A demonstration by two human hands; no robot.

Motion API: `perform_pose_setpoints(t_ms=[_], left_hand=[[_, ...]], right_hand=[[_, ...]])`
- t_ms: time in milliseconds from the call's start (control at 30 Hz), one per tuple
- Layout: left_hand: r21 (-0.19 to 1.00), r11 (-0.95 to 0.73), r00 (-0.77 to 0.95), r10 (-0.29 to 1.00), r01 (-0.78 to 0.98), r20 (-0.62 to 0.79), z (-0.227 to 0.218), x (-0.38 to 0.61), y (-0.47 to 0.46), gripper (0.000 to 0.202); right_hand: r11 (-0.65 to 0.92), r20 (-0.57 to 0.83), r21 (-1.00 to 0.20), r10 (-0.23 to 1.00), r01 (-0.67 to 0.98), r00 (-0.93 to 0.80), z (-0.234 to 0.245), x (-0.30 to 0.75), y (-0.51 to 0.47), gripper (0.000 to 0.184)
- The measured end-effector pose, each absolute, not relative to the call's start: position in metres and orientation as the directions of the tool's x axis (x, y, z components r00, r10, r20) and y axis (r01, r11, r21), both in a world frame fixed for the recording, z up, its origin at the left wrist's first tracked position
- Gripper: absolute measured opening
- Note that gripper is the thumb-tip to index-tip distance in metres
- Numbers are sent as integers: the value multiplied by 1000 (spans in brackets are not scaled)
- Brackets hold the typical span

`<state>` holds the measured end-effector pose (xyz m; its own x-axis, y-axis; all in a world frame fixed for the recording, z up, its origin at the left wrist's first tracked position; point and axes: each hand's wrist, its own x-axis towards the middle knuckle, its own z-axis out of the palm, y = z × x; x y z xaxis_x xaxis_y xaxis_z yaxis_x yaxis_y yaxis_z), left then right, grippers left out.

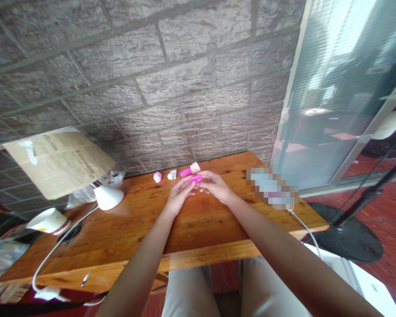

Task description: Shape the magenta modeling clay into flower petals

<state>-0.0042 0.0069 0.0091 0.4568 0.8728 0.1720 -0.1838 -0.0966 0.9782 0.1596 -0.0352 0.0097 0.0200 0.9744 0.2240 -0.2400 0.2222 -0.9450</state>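
1. Pinching small pink piece (195, 178) between both hands, left hand (180, 193) and right hand (214, 184), fingers curled closed, at far worktop (125, 229).
2. Keeping grip light, staying clear of pink roll (190, 170) just beyond.

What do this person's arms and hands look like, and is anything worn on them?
Both arms are bare along their whole visible length: no sleeves, watch or gloves show. The left hand seems to carry a thin ring on one finger, though it is small and hard to make out. The right hand shows no ring or band that can be seen.
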Motion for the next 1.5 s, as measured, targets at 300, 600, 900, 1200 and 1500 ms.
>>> perform_pose_setpoints(t_ms=[300, 600, 900, 1200, 1500], left_hand=[[968, -150, 329, 920, -203, 212, 9, -4, 7, 54], [951, -252, 294, 908, -181, 297, 14, -3, 3, 42], [930, -301, 402, 841, -210, 363, 12, -3, 5, 46], [945, -223, 354, 886, -239, 299, 14, -3, 5, 44], [955, -113, 342, 917, -274, 207, 16, -5, 5, 51]], right_hand=[[241, 235, -942, 970, -235, 55, 5, 156, -32, 40], [269, 273, -945, 962, -184, 4, 8, 158, -35, 38], [57, 91, -968, 988, -246, -127, 11, 157, -38, 39], [32, 47, -978, 997, -204, -69, 9, 158, -35, 37], [70, 74, -989, 997, -129, -19, 13, 157, -39, 26]])
